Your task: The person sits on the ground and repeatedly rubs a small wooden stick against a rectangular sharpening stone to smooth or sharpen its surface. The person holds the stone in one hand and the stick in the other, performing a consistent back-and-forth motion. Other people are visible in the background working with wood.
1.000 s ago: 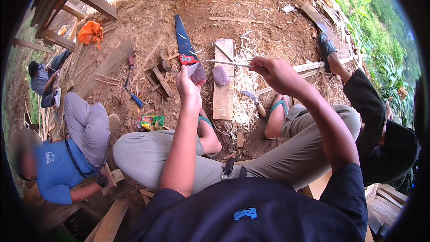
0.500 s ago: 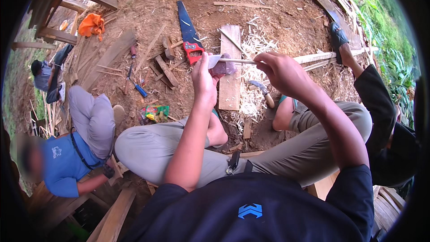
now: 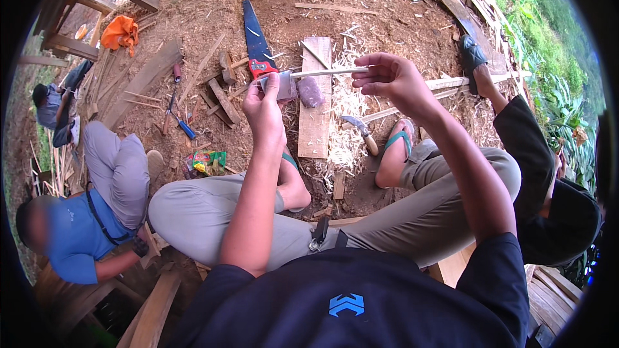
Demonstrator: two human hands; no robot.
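My left hand [image 3: 265, 106] is closed, pinching a folded pale grey-pink sheet [image 3: 284, 86] around one end of a thin wooden stick [image 3: 329, 72]. The sheet looks like sandpaper, but its surface is too small to tell. The stick points right, toward my right hand [image 3: 396, 84], whose fingers are spread apart around its far end. Whether the fingertips touch it is unclear. Below the stick, a purplish stone-like lump [image 3: 311, 92] lies on a flat plank [image 3: 314, 132] set on the ground.
A red-handled saw [image 3: 255, 35] lies beyond my left hand. Right of the plank are wood shavings [image 3: 345, 145] and a curved-blade knife [image 3: 362, 134]. A blue-handled tool [image 3: 186, 130] and a colourful packet [image 3: 209, 161] lie left. People sit on both sides, one in a blue shirt [image 3: 87, 235].
My right hand's fingers have opened out from their pinch on the stick. My left hand and the stick have risen slightly, uncovering the purplish lump. The whole view has shifted a little.
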